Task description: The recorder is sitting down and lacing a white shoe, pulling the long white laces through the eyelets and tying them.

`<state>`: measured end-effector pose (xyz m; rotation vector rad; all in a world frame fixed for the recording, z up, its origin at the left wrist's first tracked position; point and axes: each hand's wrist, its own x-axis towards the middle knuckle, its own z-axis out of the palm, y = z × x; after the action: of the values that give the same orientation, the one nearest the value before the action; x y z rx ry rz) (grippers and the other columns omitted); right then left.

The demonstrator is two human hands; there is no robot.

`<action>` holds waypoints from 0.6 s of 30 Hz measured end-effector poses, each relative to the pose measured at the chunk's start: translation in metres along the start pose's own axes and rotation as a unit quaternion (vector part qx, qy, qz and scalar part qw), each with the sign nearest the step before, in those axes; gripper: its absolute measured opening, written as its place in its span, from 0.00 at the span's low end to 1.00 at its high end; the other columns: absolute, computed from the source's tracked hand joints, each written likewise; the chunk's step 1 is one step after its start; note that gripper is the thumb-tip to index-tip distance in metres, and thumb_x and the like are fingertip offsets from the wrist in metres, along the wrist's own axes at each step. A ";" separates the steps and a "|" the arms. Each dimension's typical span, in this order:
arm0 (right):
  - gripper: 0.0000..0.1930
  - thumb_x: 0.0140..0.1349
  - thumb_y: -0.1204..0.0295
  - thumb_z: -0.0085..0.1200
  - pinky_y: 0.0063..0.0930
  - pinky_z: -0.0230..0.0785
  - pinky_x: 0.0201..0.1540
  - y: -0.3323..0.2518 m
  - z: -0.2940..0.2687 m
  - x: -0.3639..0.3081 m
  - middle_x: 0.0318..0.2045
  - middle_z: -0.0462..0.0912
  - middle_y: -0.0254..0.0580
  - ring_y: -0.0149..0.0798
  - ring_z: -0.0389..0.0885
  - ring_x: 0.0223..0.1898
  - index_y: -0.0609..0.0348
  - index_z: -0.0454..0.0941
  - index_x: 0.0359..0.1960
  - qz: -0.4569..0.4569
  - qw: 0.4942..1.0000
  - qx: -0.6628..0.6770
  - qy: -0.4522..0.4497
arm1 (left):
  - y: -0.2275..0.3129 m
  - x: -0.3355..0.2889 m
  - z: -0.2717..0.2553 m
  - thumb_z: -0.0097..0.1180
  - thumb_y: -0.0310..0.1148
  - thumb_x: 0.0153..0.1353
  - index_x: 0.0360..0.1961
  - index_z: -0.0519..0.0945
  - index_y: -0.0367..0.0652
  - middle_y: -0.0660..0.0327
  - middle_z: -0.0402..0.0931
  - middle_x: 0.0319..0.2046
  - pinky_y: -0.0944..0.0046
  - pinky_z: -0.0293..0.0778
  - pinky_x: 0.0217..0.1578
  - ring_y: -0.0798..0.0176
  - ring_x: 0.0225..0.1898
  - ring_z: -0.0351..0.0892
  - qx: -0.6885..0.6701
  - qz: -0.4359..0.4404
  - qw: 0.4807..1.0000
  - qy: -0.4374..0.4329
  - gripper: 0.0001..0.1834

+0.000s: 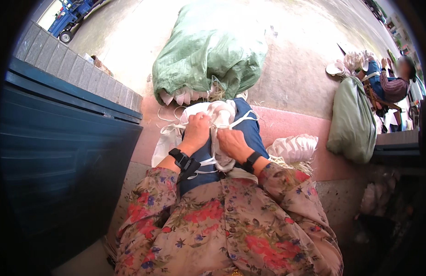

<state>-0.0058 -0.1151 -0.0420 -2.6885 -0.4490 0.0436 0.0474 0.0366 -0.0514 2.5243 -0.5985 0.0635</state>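
Both hands, left hand (196, 130) and right hand (230, 141), clench the white bundle (221, 115) on the lap; its loose straps (204, 162) could tangle, I think.

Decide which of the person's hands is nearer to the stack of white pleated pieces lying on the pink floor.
Right. The right hand grips the white fabric bundle just left of the stack of white pleated pieces; the left hand is farther left, across the bundle.

Outdoor work yard; concrete ground (296, 69); stuffed sacks (208, 50)
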 end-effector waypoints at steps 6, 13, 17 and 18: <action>0.11 0.56 0.65 0.44 0.39 0.62 0.25 0.007 -0.021 -0.034 0.21 0.75 0.49 0.50 0.75 0.27 0.59 0.68 0.23 -0.015 0.992 0.120 -0.024 | 0.015 0.025 -0.011 0.51 0.29 0.48 0.33 0.78 0.46 0.58 0.71 0.38 0.56 0.67 0.41 0.52 0.42 0.66 0.082 0.023 0.988 -0.131 0.09; 0.13 0.59 0.65 0.42 0.42 0.63 0.32 0.024 -0.034 -0.012 0.23 0.73 0.58 0.57 0.72 0.31 0.65 0.69 0.28 0.121 0.932 0.342 0.004 | 0.038 0.013 -0.021 0.52 0.31 0.51 0.31 0.78 0.41 0.59 0.75 0.34 0.61 0.61 0.41 0.56 0.37 0.70 -0.111 0.098 0.981 -0.124 0.08; 0.14 0.60 0.64 0.41 0.37 0.64 0.31 0.023 -0.032 -0.008 0.23 0.72 0.58 0.52 0.73 0.28 0.65 0.69 0.29 0.132 0.915 0.380 -0.009 | 0.048 0.011 -0.033 0.54 0.32 0.53 0.30 0.77 0.35 0.57 0.76 0.26 0.65 0.65 0.35 0.62 0.32 0.71 -0.182 -0.005 0.975 -0.128 0.09; 0.14 0.61 0.65 0.40 0.34 0.63 0.31 0.024 -0.031 -0.009 0.23 0.72 0.54 0.45 0.73 0.28 0.66 0.70 0.29 0.138 0.894 0.425 0.016 | 0.058 0.009 -0.038 0.54 0.32 0.53 0.30 0.77 0.35 0.57 0.76 0.26 0.65 0.65 0.35 0.62 0.32 0.71 -0.182 -0.003 0.975 -0.131 0.09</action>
<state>-0.0043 -0.1510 -0.0238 -1.8536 -0.0014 0.2217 0.0337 0.0091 0.0113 2.1905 -0.6403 -0.3549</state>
